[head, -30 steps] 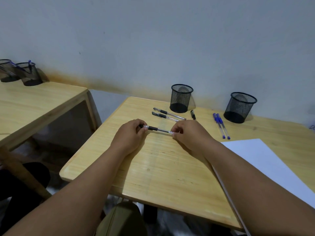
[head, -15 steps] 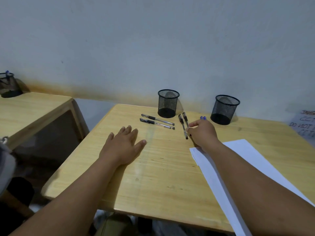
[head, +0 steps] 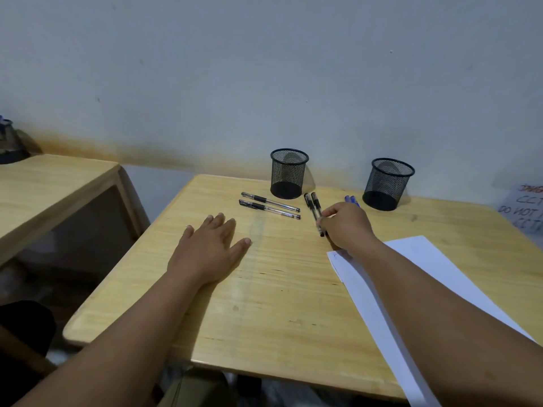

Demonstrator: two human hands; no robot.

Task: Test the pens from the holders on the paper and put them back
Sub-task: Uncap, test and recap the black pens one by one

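Note:
Two empty black mesh holders (head: 289, 173) (head: 388, 183) stand at the back of the wooden table (head: 264, 306). Two capped black pens (head: 270, 206) lie side by side left of the first holder. Another pair of black pens (head: 312, 202) lies between the holders, pointing toward me. My right hand (head: 348, 226) pinches the near end of one pen of this pair, which rests on the table. Blue pens (head: 351, 199) peek out behind that hand. My left hand (head: 208, 248) lies flat and open on the table. White paper (head: 426, 277) lies under my right forearm.
A second wooden table (head: 53, 183) stands to the left across a gap, with a mesh holder (head: 7, 142) holding pens at its back. A handwritten note (head: 526, 208) leans at the far right by the wall.
Both hands held one black pen a second ago. My left hand has let go and lies flat; my right hand carried the pen right and laid it beside another black pen.

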